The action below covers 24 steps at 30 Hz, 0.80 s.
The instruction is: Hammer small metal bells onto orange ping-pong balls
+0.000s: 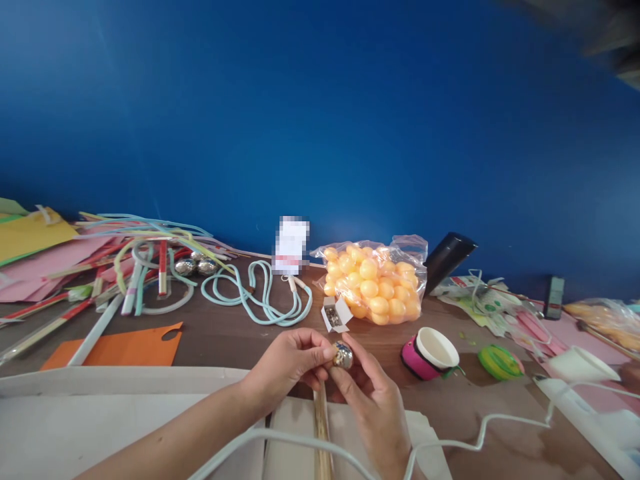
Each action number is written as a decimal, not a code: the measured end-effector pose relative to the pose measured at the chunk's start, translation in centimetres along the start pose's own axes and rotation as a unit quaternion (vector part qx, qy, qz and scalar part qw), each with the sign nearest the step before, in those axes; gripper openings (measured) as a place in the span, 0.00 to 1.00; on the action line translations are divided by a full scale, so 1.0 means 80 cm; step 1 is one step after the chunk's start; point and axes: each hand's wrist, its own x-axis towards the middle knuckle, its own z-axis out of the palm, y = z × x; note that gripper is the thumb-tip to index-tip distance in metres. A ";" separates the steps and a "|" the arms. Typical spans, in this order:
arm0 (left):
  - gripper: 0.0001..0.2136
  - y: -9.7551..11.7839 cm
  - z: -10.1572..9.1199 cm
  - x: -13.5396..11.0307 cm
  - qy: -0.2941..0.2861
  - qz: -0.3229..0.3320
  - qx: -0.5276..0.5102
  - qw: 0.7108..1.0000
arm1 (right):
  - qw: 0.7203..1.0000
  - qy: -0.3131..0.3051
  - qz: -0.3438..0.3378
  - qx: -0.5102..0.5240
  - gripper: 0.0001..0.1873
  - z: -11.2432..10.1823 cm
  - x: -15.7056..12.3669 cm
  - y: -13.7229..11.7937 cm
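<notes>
Between my two hands is a small shiny silver ball with a gold-coloured patch on its left side. My right hand grips it between thumb and fingers. At the ball's left side, the thumb and forefinger of my left hand are pinched together; whatever tiny thing they hold is hidden. A gold-coloured strip or bundle runs from beneath my hands toward the front edge of the view. Just beyond the fingers stands an open small white box with small metallic pieces inside.
Behind the box lies a clear bag of orange balls. A pink-sleeved paper cup and green tape roll are to the right. Left are a blue cord, silver balls, orange paper and strips. A white cable crosses the front.
</notes>
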 end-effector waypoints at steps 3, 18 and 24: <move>0.13 0.001 -0.001 -0.001 -0.022 -0.009 -0.040 0.999 | 1.000 -0.019 0.009 0.000 0.26 -0.003 0.000 0.004; 0.10 -0.001 -0.004 -0.001 -0.046 -0.016 -0.077 0.996 | 0.998 -0.047 0.031 -0.010 0.26 -0.007 0.001 0.005; 0.10 -0.002 -0.004 0.000 -0.046 -0.040 -0.107 0.992 | 0.999 -0.042 0.021 -0.006 0.26 -0.006 -0.001 0.001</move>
